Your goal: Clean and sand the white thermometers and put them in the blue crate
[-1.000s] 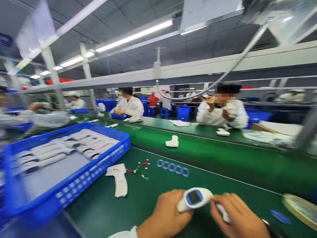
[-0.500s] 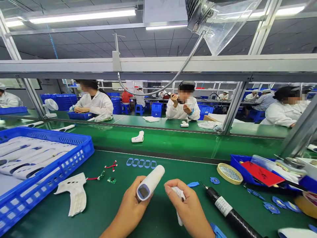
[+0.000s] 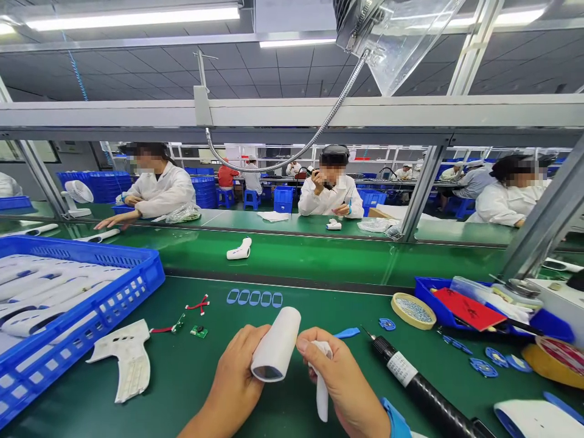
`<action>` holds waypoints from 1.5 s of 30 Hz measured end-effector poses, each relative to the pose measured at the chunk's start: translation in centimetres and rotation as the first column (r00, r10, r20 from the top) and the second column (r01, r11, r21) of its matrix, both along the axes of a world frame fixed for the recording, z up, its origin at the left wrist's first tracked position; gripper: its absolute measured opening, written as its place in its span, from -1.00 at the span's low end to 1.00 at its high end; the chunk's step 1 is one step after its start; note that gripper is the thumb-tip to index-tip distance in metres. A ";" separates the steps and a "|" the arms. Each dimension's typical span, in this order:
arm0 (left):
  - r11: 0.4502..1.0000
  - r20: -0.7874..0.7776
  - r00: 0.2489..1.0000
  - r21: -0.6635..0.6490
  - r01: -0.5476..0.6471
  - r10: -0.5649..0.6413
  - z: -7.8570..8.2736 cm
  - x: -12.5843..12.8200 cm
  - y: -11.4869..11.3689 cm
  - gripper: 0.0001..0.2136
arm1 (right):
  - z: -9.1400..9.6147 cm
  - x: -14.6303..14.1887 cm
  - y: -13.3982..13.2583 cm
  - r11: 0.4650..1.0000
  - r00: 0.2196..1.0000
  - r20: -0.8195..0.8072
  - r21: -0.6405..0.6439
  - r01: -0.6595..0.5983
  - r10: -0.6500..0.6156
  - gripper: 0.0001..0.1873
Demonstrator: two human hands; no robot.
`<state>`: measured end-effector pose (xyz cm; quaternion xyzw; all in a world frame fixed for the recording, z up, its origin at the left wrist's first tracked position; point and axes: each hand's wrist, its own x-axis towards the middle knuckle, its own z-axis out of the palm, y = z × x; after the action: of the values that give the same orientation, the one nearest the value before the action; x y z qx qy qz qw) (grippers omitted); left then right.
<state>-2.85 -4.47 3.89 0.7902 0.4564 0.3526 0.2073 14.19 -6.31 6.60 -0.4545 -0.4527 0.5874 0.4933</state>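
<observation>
My left hand (image 3: 235, 380) grips a white infrared thermometer body (image 3: 276, 342), with its dark screen end (image 3: 267, 373) pointing down. My right hand (image 3: 340, 383) pinches a narrow white plastic strip (image 3: 322, 389) beside it, and the two hands stay apart. To the left lies a white pistol-grip housing shell (image 3: 128, 359). Small green circuit boards (image 3: 199, 331) with red wires sit above it, and a row of several blue rings (image 3: 253, 298) lies farther up the green mat (image 3: 214, 389).
A blue basket (image 3: 109, 292) of white housings stands at the left. A black electric screwdriver (image 3: 410, 377) lies right of my right hand. A tape roll (image 3: 413, 310), blue parts and a blue tray (image 3: 456, 298) lie right. Co-workers sit beyond a green conveyor belt (image 3: 319, 261).
The view has swung from tilted to nearly level. The thermometer has turned from screen-up to its screen end pointing down, and the white strip now shows in my right hand.
</observation>
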 end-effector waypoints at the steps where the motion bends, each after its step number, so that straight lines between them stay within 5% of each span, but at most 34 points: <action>1: 1.000 -0.004 1.000 0.027 -0.007 0.008 -0.1 0.0 0.0 -0.72 | 0.0 0.0 0.0 1.000 1.000 -0.014 -0.017 0.000 -0.001 -0.62; 10: 0.995 0.010 0.999 0.084 -0.052 0.051 -0.7 0.2 -0.1 -0.67 | 0.1 0.0 -0.1 1.000 0.995 -0.096 -0.028 -0.012 0.010 -0.72; 14: 0.998 0.080 0.996 -0.051 -0.030 0.034 -0.5 0.0 0.1 -0.70 | 0.6 0.1 -0.1 1.000 0.997 -0.080 0.028 0.006 -0.004 -0.75; 18: 0.956 0.214 0.976 -0.293 0.017 0.048 0.0 0.2 0.3 -0.70 | 0.6 0.5 -0.2 0.988 0.990 0.130 0.151 0.042 -0.062 -0.75; 20: 0.912 0.279 0.958 -0.407 0.054 0.068 0.4 0.5 0.1 -0.65 | 0.5 0.7 -0.3 0.942 0.945 0.288 0.330 0.054 -0.155 -0.79; 24: 0.862 0.328 0.944 -0.487 0.137 0.036 1.1 0.9 -0.5 -0.65 | 0.4 1.2 -0.4 0.716 0.804 0.443 0.697 -0.031 -0.397 -0.87; 28: 0.839 0.304 0.952 -0.507 0.196 -0.039 1.4 1.0 -0.9 -0.70 | 0.1 1.4 -0.2 0.623 0.744 0.484 0.774 -0.117 -0.462 -0.91; 34: 0.855 0.292 0.949 -0.457 0.245 -0.116 1.5 1.2 -0.9 -0.65 | -0.4 1.3 -0.1 0.616 0.666 0.578 0.756 -0.220 -0.471 -0.87; 40: 0.851 0.283 0.951 -0.463 0.250 -0.125 1.8 1.0 -0.7 -0.66 | 0.0 1.0 -0.6 0.759 0.764 0.572 0.628 -0.173 -0.300 -0.83; 45: 0.843 0.309 0.938 -0.453 0.290 -0.156 1.9 0.6 -0.4 -0.60 | 0.3 1.0 -0.8 0.822 0.825 0.524 0.552 -0.140 -0.211 -0.81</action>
<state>-2.23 -4.85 5.74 0.7062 0.4039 0.2985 0.4991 15.15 -7.09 6.90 -0.4480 -0.7225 0.2548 0.4608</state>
